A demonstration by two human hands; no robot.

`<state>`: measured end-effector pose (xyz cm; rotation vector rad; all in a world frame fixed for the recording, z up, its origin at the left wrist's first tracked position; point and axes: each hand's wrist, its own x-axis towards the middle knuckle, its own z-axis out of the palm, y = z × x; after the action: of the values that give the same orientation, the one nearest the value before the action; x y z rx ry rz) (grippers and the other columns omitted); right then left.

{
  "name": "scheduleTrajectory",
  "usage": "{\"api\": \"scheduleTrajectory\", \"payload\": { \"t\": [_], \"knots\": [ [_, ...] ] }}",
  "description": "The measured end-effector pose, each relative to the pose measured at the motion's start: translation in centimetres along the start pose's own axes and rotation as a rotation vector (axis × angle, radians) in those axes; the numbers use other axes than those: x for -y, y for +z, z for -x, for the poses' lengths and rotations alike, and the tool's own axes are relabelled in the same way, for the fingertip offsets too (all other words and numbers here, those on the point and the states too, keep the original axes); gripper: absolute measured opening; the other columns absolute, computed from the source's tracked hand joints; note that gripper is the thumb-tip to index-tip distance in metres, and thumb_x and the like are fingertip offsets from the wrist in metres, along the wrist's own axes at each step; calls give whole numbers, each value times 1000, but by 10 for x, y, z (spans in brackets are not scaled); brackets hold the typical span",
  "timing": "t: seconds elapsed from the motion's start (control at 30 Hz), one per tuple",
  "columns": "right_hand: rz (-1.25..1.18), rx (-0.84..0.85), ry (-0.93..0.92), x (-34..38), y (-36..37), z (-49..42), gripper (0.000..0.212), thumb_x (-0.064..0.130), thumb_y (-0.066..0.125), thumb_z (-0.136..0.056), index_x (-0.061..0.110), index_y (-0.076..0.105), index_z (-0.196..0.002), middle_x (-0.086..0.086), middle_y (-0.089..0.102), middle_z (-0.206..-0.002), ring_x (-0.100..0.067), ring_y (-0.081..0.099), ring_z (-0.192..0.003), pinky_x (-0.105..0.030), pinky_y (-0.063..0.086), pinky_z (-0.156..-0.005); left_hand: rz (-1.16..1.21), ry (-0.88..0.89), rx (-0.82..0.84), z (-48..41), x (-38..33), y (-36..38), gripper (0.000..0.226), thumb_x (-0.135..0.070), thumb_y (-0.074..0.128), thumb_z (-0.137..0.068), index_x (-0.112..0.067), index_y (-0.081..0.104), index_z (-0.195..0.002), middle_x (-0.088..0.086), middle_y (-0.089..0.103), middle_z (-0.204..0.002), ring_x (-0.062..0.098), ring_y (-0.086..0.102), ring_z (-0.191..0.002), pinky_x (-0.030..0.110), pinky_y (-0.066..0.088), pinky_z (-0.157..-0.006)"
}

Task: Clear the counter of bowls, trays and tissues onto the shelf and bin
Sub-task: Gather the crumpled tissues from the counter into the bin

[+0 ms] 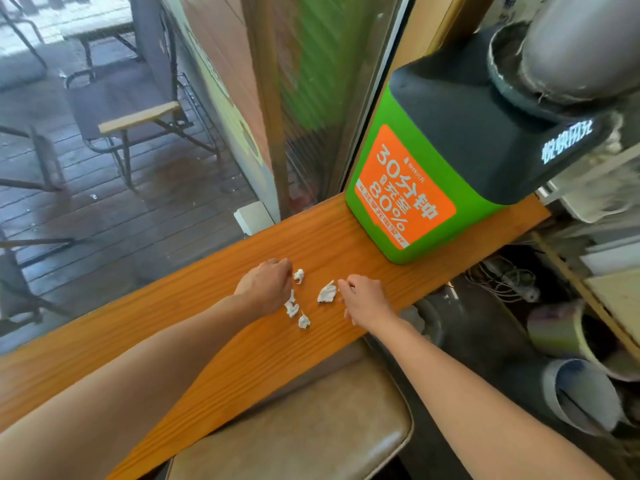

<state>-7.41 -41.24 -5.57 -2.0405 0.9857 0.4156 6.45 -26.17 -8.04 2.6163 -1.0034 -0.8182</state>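
Several crumpled white tissue scraps lie on the wooden counter (214, 327). The largest tissue piece (327, 292) sits just left of my right hand (363, 299), whose fingertips touch its edge. My left hand (265, 284) rests knuckles-up beside a small tissue ball (299, 275). Under its wrist side lie another tissue scrap (291, 306) and a lower tissue scrap (304, 321). The left fingers are curled down on the counter; whether they hold a scrap is hidden.
A green and black charging station (426, 188) with an orange label stands on the counter's far right end. A padded stool seat (311, 431) sits below the counter edge. Buckets and cables (568, 386) crowd the floor at right. A window runs along the counter's far side.
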Motion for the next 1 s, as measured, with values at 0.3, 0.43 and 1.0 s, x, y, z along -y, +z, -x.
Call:
{"api": "scheduleTrajectory", "payload": {
  "t": [0.3, 0.43, 1.0],
  "knots": [
    [119, 31, -71, -5, 23, -15, 22, 17, 44, -102, 18, 48, -123, -9, 59, -125, -25, 57, -107, -41, 52, -90, -133, 44, 7, -26, 0, 20, 30, -38, 57, -96, -33, 49, -125, -1, 58, -109, 15, 58, -75, 26, 49, -50],
    [296, 107, -93, -9, 42, -24, 41, 37, 53, -98, 26, 33, -133, -10, 50, -123, -32, 57, -106, -46, 51, -87, -153, 93, 44, -34, 3, 29, 18, -37, 57, -96, -36, 49, -112, -3, 58, -96, 16, 58, -74, 28, 49, -51],
    [171, 121, -78, 1, 27, -3, 18, 19, 39, -103, 15, 56, -106, -11, 64, -103, -28, 60, -90, -44, 54, -78, -82, 16, 93, -14, 36, -13, 32, 3, 46, -93, -18, 59, -113, 0, 60, -96, 17, 56, -80, 27, 47, -61]
  ]
}}
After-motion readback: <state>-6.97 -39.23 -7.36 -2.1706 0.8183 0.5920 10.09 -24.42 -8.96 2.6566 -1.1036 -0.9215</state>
